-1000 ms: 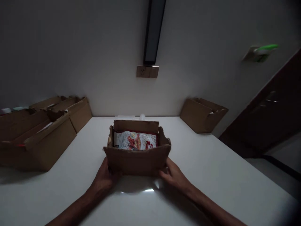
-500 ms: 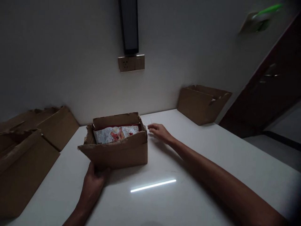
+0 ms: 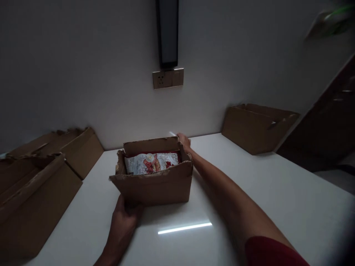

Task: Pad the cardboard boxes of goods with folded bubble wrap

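Note:
An open-topped cardboard box with torn, ragged edges stands in front of me on the white table. Inside it lies a white printed packet with red and orange figures, beside something dark red. My left hand grips the box's lower front-left corner, thumb up against the side and fingers partly hidden under the front edge. At the far right corner is my right hand, its fingers mostly out of sight behind the box. A thin whitish strip, too blurred to name, shows by its fingertips.
Two more open cardboard boxes, a near one and a far one, stand at the left. Another cardboard box is at the back right. A wall socket sits above the white table. A dark door is on the right.
My right hand has moved from beside the box's right side to its far right corner. The left hand keeps its hold at the front-left. The view has shifted, so everything appears further right.

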Motion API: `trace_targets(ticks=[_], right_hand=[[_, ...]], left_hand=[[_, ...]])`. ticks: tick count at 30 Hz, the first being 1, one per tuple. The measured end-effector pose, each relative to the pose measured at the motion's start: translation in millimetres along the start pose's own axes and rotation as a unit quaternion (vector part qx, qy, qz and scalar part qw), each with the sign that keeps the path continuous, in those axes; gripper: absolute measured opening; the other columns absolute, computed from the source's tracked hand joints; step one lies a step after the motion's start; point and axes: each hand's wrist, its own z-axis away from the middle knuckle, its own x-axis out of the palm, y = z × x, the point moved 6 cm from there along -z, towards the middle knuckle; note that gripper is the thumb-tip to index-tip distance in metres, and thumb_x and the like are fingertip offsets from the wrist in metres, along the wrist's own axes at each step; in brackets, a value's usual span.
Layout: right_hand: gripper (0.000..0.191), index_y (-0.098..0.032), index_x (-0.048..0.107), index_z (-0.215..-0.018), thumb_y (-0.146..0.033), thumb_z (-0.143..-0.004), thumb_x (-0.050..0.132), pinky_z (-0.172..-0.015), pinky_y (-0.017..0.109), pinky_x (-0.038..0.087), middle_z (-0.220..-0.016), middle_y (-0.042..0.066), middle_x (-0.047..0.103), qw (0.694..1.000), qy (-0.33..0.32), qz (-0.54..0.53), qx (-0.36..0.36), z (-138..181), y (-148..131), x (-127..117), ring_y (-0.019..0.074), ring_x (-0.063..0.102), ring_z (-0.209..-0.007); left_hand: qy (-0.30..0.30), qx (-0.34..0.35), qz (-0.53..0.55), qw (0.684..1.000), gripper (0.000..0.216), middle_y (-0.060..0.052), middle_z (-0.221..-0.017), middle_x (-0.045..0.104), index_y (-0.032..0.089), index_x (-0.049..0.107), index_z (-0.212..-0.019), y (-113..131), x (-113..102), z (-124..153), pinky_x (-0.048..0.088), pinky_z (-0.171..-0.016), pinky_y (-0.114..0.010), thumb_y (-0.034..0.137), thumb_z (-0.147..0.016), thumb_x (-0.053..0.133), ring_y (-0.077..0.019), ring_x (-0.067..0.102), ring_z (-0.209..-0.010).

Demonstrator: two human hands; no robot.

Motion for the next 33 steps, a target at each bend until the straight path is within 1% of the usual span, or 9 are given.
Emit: trace_targets(ticks=[3, 7, 10, 14, 19, 23, 25, 29, 33], right_hand=[[0.029, -0.015, 0.061, -0.122, -0.03, -0.097, 0.055, -0.093, 0.044, 0.052, -0.121, 0.009, 0.064, 0.998, 0.05, 0.031, -0.023, 25.3, 10.0, -45.3, 0.0234, 0.063, -0.108], [0.03, -0.016, 0.067, -0.111, -0.011, -0.082, 0.058, -0.094, 0.043, 0.048, -0.112, 0.01, 0.072, 0.992, 0.034, 0.052, -0.106, 104.5, 21.5, -85.7, 0.0268, 0.066, -0.104], [0.032, -0.02, 0.068, -0.106, -0.011, -0.076, 0.061, -0.098, 0.048, 0.046, -0.111, 0.008, 0.073, 0.982, -0.02, 0.062, -0.179, 185.4, 31.8, -92.8, 0.0279, 0.066, -0.105], [0.05, -0.024, 0.06, -0.126, -0.038, -0.079, 0.07, -0.099, 0.052, 0.047, -0.128, 0.009, 0.066, 0.955, -0.159, 0.031, -0.249, 276.2, 37.7, -89.7, 0.0305, 0.059, -0.119], [0.048, -0.027, 0.059, -0.127, -0.057, -0.091, 0.054, -0.099, 0.051, 0.049, -0.134, 0.009, 0.062, 0.981, -0.137, -0.028, -0.134, 297.7, 47.0, -105.0, 0.0292, 0.059, -0.119], [0.047, -0.025, 0.062, -0.125, -0.057, -0.097, 0.041, -0.103, 0.054, 0.045, -0.13, 0.01, 0.065, 0.985, -0.117, -0.028, -0.121, 297.7, 47.9, -100.9, 0.0304, 0.059, -0.121], [0.045, -0.025, 0.065, -0.121, -0.053, -0.099, 0.037, -0.103, 0.054, 0.045, -0.126, 0.01, 0.067, 0.98, -0.137, -0.021, -0.142, 309.6, 43.5, -94.2, 0.0298, 0.06, -0.12], [0.035, -0.027, 0.066, -0.12, -0.048, -0.096, 0.051, -0.1, 0.051, 0.049, -0.123, 0.008, 0.069, 0.963, -0.171, -0.032, -0.207, 353.8, 27.4, -94.3, 0.0286, 0.06, -0.118], [0.035, -0.029, 0.062, -0.125, -0.042, -0.092, 0.06, -0.099, 0.047, 0.051, -0.122, 0.007, 0.068, 0.958, -0.164, -0.088, -0.216, 380.8, 25.5, -110.9, 0.0253, 0.059, -0.119]], left_hand=[[-0.009, 0.016, 0.015, 1.0, 0.056, -0.012, -0.119, 0.069, 0.015, 0.054, -0.123, 2.9, -0.4, -0.2, 0.053, -0.095, -0.043, 0.036, -0.072, 0.066, -0.0307, 0.065, -0.11], [-0.01, 0.029, 0.035, 0.999, 0.058, -0.012, -0.116, 0.069, 0.015, 0.053, -0.126, 1.5, -1.7, 0.0, 0.052, -0.096, -0.044, 0.032, -0.072, 0.066, -0.0295, 0.065, -0.109], [-0.005, 0.044, 0.031, 0.999, 0.058, -0.013, -0.119, 0.067, 0.015, 0.053, -0.125, 2.5, -4.1, 0.4, 0.05, -0.099, -0.045, 0.03, -0.071, 0.067, -0.0302, 0.063, -0.112], [-0.002, 0.061, 0.026, 0.998, 0.057, -0.012, -0.121, 0.066, 0.016, 0.053, -0.126, 6.9, -8.9, 2.6, 0.049, -0.102, -0.046, 0.027, -0.072, 0.067, -0.0299, 0.062, -0.114], [0.034, 0.044, -0.012, 0.998, 0.065, -0.021, -0.135, 0.054, 0.008, 0.043, -0.137, 11.1, -21.8, 24.2, 0.041, -0.11, -0.052, 0.027, -0.078, 0.062, -0.0338, 0.052, -0.128], [0.084, 0.166, -0.084, 0.979, 0.067, -0.02, -0.148, 0.04, 0.012, 0.036, -0.145, 37.1, -31.5, 74.8, 0.034, -0.115, -0.056, 0.027, -0.083, 0.058, -0.0352, 0.036, -0.141], [0.043, 0.223, -0.093, 0.969, 0.062, -0.016, -0.151, 0.038, 0.02, 0.036, -0.145, 48.5, -24.2, 103.7, 0.038, -0.113, -0.055, 0.027, -0.087, 0.056, -0.0333, 0.037, -0.142], [-0.108, 0.221, -0.11, 0.963, 0.057, -0.013, -0.154, 0.038, 0.025, 0.041, -0.142, 53.4, 2.9, 143.0, 0.05, -0.101, -0.053, 0.022, -0.087, 0.053, -0.0332, 0.041, -0.139], [-0.213, 0.238, -0.108, 0.941, 0.062, -0.014, -0.15, 0.045, 0.023, 0.04, -0.144, 60.7, 26.2, 160.3, 0.041, -0.11, -0.056, 0.019, -0.083, 0.054, -0.0312, 0.043, -0.137]])
